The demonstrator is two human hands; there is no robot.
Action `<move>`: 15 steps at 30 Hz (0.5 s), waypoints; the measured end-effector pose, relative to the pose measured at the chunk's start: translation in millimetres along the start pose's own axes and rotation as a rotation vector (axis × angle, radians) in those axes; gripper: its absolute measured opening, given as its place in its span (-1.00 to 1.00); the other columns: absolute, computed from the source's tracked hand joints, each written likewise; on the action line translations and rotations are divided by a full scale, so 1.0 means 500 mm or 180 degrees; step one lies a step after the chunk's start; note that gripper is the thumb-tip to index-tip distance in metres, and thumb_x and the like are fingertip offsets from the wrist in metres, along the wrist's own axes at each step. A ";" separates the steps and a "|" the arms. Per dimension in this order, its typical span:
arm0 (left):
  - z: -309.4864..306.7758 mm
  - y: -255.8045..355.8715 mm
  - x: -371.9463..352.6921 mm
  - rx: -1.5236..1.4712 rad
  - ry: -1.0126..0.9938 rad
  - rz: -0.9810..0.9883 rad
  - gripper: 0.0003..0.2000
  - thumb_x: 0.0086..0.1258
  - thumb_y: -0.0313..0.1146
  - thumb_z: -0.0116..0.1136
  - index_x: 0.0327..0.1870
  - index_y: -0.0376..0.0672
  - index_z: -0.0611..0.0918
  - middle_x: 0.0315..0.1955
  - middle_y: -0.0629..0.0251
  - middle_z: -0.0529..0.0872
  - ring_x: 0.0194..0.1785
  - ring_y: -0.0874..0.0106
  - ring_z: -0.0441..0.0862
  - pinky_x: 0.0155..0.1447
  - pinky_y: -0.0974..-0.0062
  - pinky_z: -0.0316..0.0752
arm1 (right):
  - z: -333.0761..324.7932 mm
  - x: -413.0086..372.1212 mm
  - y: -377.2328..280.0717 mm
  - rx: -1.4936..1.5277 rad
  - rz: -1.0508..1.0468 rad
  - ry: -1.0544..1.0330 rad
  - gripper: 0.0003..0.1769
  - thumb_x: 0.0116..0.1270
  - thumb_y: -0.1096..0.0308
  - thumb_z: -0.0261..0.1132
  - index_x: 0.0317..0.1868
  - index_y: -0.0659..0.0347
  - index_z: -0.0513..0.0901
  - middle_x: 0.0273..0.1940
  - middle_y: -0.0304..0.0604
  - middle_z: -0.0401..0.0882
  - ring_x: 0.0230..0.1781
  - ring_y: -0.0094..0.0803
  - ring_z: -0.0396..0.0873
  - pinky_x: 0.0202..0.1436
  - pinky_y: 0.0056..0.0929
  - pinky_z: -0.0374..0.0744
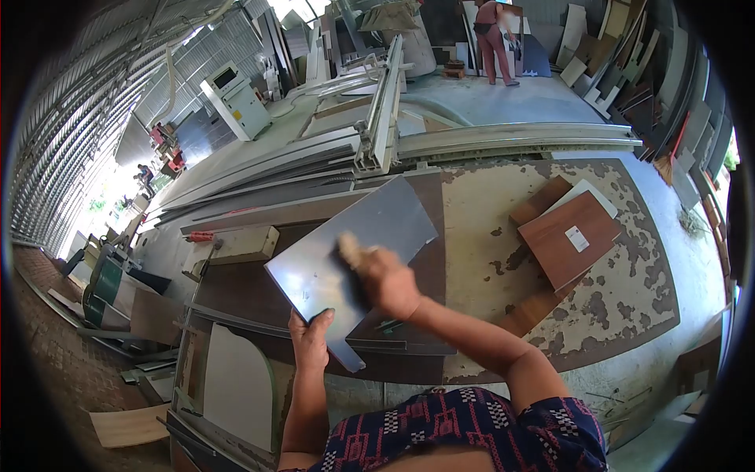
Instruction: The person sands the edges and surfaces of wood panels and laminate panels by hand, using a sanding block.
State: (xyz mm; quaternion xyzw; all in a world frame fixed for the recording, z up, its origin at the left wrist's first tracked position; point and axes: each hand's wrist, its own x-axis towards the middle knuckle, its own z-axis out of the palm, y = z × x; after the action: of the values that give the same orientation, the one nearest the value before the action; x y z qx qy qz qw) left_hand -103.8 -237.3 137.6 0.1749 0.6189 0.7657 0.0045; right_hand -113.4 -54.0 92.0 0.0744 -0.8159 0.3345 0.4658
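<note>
A grey panel (385, 216) with a glossy face is tilted over the workbench. My left hand (312, 338) grips its lower left edge, thumb on the face and the other fingers behind. Over the middle of the panel is my right hand (387, 285), closed around a tan, brush-like thing (351, 250) smeared by motion. The tip of that thing overlaps the panel's face. A notched corner of the panel (350, 358) hangs below, close to the bench's front edge.
Brown wood-look boards (570, 236), one with a white label, lie on the peeling tabletop (487, 315) at right. A wooden block (244, 245) and red-handled tool (201, 236) sit at left. Metal rails (519, 138) run behind the bench. A person (491, 39) stands far back.
</note>
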 end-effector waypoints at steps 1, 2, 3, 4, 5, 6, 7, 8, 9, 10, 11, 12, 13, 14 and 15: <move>-0.001 0.002 -0.003 -0.0015 -0.0071 -0.0024 -0.70 0.16 -0.56 0.19 -0.06 -0.23 0.50 -0.21 0.41 0.57 -0.17 0.61 0.47 -0.04 0.61 0.39 | -0.011 0.023 -0.057 0.0132 -0.0265 -0.0182 -0.55 0.06 0.46 0.18 0.05 0.26 0.48 -0.14 0.03 0.48 -0.16 -0.03 0.50 -0.15 -0.25 0.55; -0.001 0.006 -0.005 -0.0025 -0.0147 -0.0045 -0.68 0.14 -0.57 0.20 -0.06 -0.23 0.50 -0.20 0.41 0.57 -0.17 0.61 0.48 -0.05 0.61 0.39 | -0.018 0.037 -0.089 0.0265 -0.0530 -0.0353 -0.54 0.06 0.47 0.16 0.05 0.31 0.47 -0.13 0.04 0.45 -0.13 -0.04 0.48 -0.14 -0.27 0.55; 0.003 0.009 -0.010 -0.0092 -0.0106 -0.0048 -0.67 0.10 -0.60 0.21 -0.07 -0.22 0.51 -0.23 0.40 0.58 -0.19 0.61 0.49 -0.06 0.63 0.40 | -0.016 0.046 -0.081 0.0178 -0.0427 -0.0257 -0.53 0.06 0.47 0.17 0.06 0.30 0.46 -0.13 0.04 0.45 -0.14 -0.04 0.48 -0.15 -0.27 0.55; 0.005 0.011 -0.012 -0.0097 -0.0129 -0.0043 -0.67 0.10 -0.61 0.21 -0.07 -0.22 0.51 -0.24 0.40 0.58 -0.20 0.60 0.49 -0.07 0.63 0.40 | -0.010 0.068 -0.061 0.0092 -0.0335 -0.0161 -0.51 0.05 0.47 0.18 0.07 0.30 0.46 -0.13 0.03 0.45 -0.16 -0.04 0.48 -0.17 -0.28 0.55; 0.007 0.012 -0.016 -0.0107 -0.0143 -0.0043 -0.67 0.10 -0.61 0.21 -0.08 -0.22 0.51 -0.25 0.39 0.58 -0.21 0.60 0.50 -0.08 0.63 0.41 | -0.001 0.089 -0.036 0.0008 -0.0243 -0.0076 -0.50 0.04 0.47 0.18 0.08 0.29 0.46 -0.14 0.02 0.45 -0.17 -0.04 0.48 -0.19 -0.28 0.55; 0.007 0.011 -0.022 -0.0123 -0.0151 -0.0050 -0.67 0.09 -0.61 0.21 -0.08 -0.23 0.51 -0.26 0.39 0.58 -0.22 0.60 0.51 -0.09 0.63 0.41 | 0.010 0.096 0.019 -0.0161 -0.0039 0.0139 -0.54 0.06 0.46 0.17 0.06 0.20 0.49 -0.18 -0.01 0.45 -0.21 -0.05 0.47 -0.22 -0.24 0.55; 0.003 0.005 -0.028 -0.0181 -0.0106 -0.0101 -0.68 0.09 -0.61 0.20 -0.09 -0.23 0.51 -0.28 0.38 0.59 -0.24 0.60 0.52 -0.11 0.64 0.42 | 0.014 0.106 0.073 -0.0344 0.0485 0.0063 -0.60 0.10 0.45 0.14 0.02 0.07 0.53 -0.22 -0.04 0.46 -0.23 -0.06 0.47 -0.25 -0.18 0.55; 0.000 0.001 -0.033 -0.0165 -0.0066 -0.0083 -0.68 0.09 -0.61 0.19 -0.08 -0.23 0.51 -0.27 0.37 0.60 -0.23 0.59 0.52 -0.10 0.63 0.42 | 0.027 0.099 0.140 -0.0613 0.0956 0.0183 -0.67 0.16 0.42 0.09 -0.03 0.01 0.56 -0.22 -0.05 0.47 -0.21 -0.04 0.47 -0.21 -0.12 0.53; -0.002 -0.003 -0.037 -0.0151 -0.0032 -0.0069 -0.67 0.09 -0.61 0.19 -0.07 -0.24 0.51 -0.26 0.36 0.60 -0.22 0.58 0.52 -0.09 0.62 0.42 | 0.017 0.085 0.188 -0.0735 0.1551 0.0123 -0.70 0.19 0.40 0.05 -0.08 0.03 0.58 -0.19 -0.04 0.48 -0.19 -0.01 0.48 -0.17 -0.09 0.52; -0.003 -0.008 -0.041 -0.0143 -0.0003 -0.0056 -0.67 0.09 -0.60 0.18 -0.06 -0.24 0.51 -0.25 0.35 0.60 -0.21 0.58 0.52 -0.08 0.61 0.41 | 0.008 0.062 0.235 -0.0727 0.2153 -0.0059 -0.70 0.20 0.39 0.02 -0.09 0.07 0.59 -0.20 -0.03 0.49 -0.17 0.02 0.48 -0.14 -0.06 0.50; -0.005 -0.016 -0.046 -0.0137 0.0146 -0.0031 -0.66 0.09 -0.60 0.18 -0.05 -0.25 0.51 -0.24 0.34 0.60 -0.21 0.56 0.52 -0.08 0.61 0.41 | 0.004 0.025 0.268 -0.0871 0.2436 -0.0133 -0.76 0.21 0.32 0.04 -0.16 0.09 0.58 -0.21 0.06 0.53 -0.16 0.07 0.52 -0.09 -0.07 0.50; -0.008 -0.025 -0.049 -0.0141 0.0273 -0.0008 -0.65 0.10 -0.59 0.17 -0.03 -0.25 0.51 -0.23 0.33 0.59 -0.20 0.55 0.52 -0.07 0.60 0.41 | 0.003 -0.004 0.274 -0.0871 0.2427 -0.0370 -0.76 0.22 0.33 0.03 -0.17 0.10 0.58 -0.22 0.06 0.53 -0.16 0.06 0.52 -0.08 -0.07 0.49; -0.006 -0.034 -0.048 -0.0155 0.0378 0.0005 -0.64 0.10 -0.59 0.17 -0.02 -0.26 0.51 -0.22 0.32 0.59 -0.20 0.53 0.52 -0.06 0.59 0.40 | -0.003 -0.038 0.276 -0.0887 0.2433 -0.0593 -0.76 0.22 0.33 0.03 -0.17 0.12 0.58 -0.23 0.05 0.54 -0.16 0.06 0.52 -0.07 -0.08 0.49; 0.000 -0.034 -0.047 -0.0292 0.0431 -0.0012 -0.62 0.10 -0.59 0.16 0.01 -0.28 0.49 -0.19 0.29 0.58 -0.16 0.47 0.53 -0.01 0.51 0.41 | -0.019 -0.069 0.277 -0.0913 0.2459 -0.0811 -0.76 0.23 0.33 0.03 -0.17 0.14 0.58 -0.25 0.05 0.55 -0.16 0.06 0.52 -0.07 -0.08 0.49; 0.004 -0.037 -0.039 -0.0383 0.0634 -0.0119 -0.63 0.10 -0.58 0.15 0.00 -0.29 0.50 -0.19 0.27 0.58 -0.15 0.44 0.54 -0.01 0.47 0.42 | -0.042 -0.082 0.253 -0.0763 0.2293 -0.1033 -0.76 0.23 0.32 0.04 -0.18 0.16 0.57 -0.25 0.06 0.55 -0.15 0.05 0.52 -0.07 -0.09 0.49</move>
State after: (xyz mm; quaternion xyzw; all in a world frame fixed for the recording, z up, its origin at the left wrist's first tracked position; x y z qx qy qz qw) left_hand -88.8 -235.3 115.5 0.0858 0.5724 0.8149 -0.0322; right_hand -130.4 48.0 5.6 -0.2189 -0.8858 0.3627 0.1896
